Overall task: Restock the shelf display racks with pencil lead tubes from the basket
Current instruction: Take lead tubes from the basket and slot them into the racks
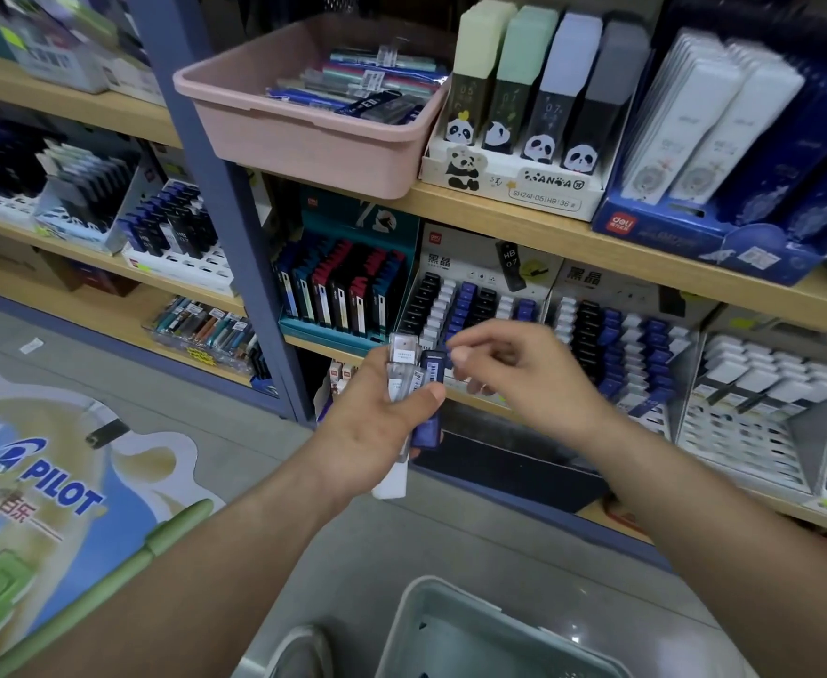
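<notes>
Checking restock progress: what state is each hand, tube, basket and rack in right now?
Left hand, grips a bunch of lead tubes upright.
Right hand, pinches the dark blue tube in that bunch.
Pink basket, on the shelf, holding packs.
Display rack, partly filled.
Grey basket, at the bottom edge, open-topped.

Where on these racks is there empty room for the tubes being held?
Empty slots fill the front rows of the white rack, right of the crowded blue-and-black rack. More lie in front of the HB tubes at left.
</notes>
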`<action>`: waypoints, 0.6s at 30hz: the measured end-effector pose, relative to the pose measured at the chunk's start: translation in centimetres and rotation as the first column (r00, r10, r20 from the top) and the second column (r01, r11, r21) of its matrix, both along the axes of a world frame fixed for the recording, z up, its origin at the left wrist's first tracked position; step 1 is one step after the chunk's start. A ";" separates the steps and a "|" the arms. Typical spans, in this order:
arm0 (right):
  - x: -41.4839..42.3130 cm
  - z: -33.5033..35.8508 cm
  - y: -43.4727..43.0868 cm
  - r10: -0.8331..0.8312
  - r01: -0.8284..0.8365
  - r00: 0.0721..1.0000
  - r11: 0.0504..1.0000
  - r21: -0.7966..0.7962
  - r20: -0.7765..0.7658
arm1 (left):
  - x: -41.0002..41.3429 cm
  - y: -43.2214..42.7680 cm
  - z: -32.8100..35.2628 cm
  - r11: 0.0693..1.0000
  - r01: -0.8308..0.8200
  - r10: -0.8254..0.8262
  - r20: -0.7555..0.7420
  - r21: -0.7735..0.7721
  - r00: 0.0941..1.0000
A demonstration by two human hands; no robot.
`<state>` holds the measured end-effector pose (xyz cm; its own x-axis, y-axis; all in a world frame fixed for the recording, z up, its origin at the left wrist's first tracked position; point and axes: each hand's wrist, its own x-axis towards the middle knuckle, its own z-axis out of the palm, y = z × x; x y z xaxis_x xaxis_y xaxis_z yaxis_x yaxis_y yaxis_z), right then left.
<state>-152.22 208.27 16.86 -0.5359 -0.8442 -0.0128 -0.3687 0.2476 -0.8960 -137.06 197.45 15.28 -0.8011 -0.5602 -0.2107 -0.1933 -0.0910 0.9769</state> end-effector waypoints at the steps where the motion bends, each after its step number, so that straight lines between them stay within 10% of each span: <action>1: 0.8 0.1 0.0 0.016 -0.014 0.996 1.000 -0.020 0.082 | 0.0 0.1 0.0 1.000 0.003 -0.003 -0.009 -0.001 1.000; 7: 1.4 0.1 0.3 -0.026 0.023 0.914 1.000 0.011 0.404 | 0.4 0.2 -0.1 0.996 0.087 -0.088 -0.039 -0.029 0.995; 18: 1.1 0.4 1.4 -0.167 0.207 0.856 0.978 -0.028 0.489 | 0.4 0.2 0.4 0.996 0.078 -0.077 0.040 -0.037 0.996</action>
